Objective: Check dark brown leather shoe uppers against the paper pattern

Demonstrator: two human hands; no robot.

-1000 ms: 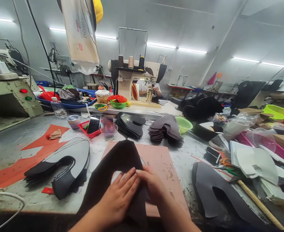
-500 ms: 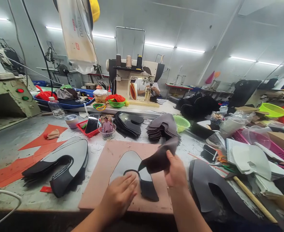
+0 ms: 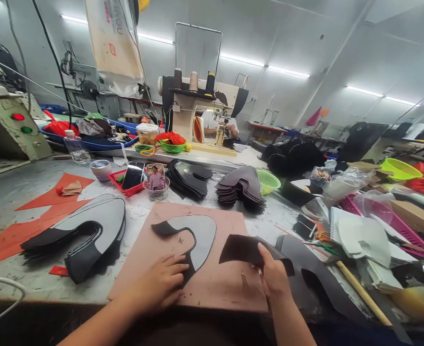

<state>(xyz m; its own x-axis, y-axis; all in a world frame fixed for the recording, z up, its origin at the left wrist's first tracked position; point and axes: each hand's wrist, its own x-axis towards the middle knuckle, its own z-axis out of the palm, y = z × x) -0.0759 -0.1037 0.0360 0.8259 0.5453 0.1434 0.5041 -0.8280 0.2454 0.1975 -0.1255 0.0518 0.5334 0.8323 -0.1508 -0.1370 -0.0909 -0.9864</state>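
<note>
A curved shoe-upper piece, light grey with black ends, lies on the pink board in front of me. My left hand rests flat with fingers apart, its fingertips touching the lower black end of that piece. Above the board's right side, my right hand grips a dark, bent upper piece between thumb and fingers. Right beside it is a stack of dark grey upper pieces, partly hidden by the hand and the held piece. On the left lies another stack of grey-and-black upper pieces.
Two more stacks of dark upper pieces stand behind the board. Phones lean by a red basket and a clear cup. A wooden stick and white pads lie right. Behind, a person sits at a sewing machine.
The piece on the board has turned, its curved opening now facing left. My right hand has moved lower and rightward with the dark piece. My left hand has shifted left and its fingers have spread.
</note>
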